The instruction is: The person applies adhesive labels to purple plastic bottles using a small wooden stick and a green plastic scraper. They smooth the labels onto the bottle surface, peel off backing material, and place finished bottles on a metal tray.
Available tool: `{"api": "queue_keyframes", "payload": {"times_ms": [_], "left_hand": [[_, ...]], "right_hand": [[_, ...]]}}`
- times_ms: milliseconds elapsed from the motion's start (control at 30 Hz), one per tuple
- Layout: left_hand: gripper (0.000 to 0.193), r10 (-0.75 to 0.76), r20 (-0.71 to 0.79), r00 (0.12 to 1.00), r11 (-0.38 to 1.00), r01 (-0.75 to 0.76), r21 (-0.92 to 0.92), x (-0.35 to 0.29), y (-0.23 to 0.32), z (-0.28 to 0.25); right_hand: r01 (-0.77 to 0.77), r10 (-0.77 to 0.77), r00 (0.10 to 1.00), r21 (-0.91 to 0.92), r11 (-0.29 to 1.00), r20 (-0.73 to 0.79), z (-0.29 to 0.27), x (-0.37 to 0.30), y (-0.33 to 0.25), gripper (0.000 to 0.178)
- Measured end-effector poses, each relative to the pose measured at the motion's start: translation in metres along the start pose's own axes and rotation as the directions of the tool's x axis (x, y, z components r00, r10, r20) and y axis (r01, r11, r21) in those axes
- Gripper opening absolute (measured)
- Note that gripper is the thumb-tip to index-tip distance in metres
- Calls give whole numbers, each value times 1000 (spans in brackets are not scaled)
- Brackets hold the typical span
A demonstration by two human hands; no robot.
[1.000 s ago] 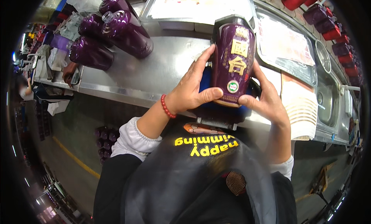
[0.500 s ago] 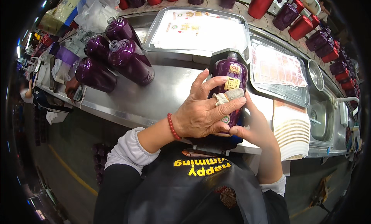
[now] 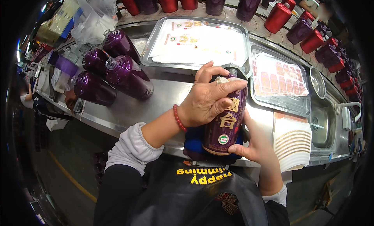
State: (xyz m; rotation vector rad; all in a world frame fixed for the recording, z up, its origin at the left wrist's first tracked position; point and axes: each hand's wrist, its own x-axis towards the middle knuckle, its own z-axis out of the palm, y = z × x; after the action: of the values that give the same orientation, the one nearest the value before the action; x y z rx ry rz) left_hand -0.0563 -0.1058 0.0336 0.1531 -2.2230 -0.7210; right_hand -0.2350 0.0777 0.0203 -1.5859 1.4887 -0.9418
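A purple bottle [image 3: 214, 137] with gold characters and a small round green-and-white emblem leans in front of me, its neck pointing away. My left hand [image 3: 204, 96] is closed over its upper front and shoulder, hiding part of the lettering. Pale wrapping [image 3: 222, 80] shows on a finger of that hand. Around the lower right side curls my right hand [image 3: 257, 144], thumb on the front near the base, other fingers mostly hidden behind. Under the bottle lies a blue pad [image 3: 193, 138] at the counter's near edge.
Several purple bottles [image 3: 126, 76] stand at the left on the metal counter [image 3: 111, 115]. A tray [image 3: 145, 56] of printed sheets lies beyond my hands, another tray [image 3: 282, 103] to its right. Curved strips [image 3: 293, 142], a sink [image 3: 321, 126] and a row of red and purple bottles [image 3: 278, 17] surround these.
My left hand has slid up the bottle toward its neck, uncovering the lower lettering and emblem. The bottle now tilts more, its base further left. My right hand has moved slightly down.
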Motion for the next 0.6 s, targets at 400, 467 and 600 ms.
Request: {"api": "queue_keyframes", "payload": {"times_ms": [400, 467, 600], "left_hand": [[36, -415, 37, 909, 788, 380, -485, 12, -8, 15], [36, -435, 62, 898, 774, 408, -484, 14, -8, 14], [35, -473, -56, 879, 777, 387, -496, 11, -5, 18]], "right_hand": [[-7, 7, 1000, 2, 1000, -2, 0, 2, -5, 119], [-18, 18, 1000, 10, 1000, 2, 0, 2, -6, 120], [-8, 8, 1000, 7, 1000, 4, 0, 1, -4, 119]]}}
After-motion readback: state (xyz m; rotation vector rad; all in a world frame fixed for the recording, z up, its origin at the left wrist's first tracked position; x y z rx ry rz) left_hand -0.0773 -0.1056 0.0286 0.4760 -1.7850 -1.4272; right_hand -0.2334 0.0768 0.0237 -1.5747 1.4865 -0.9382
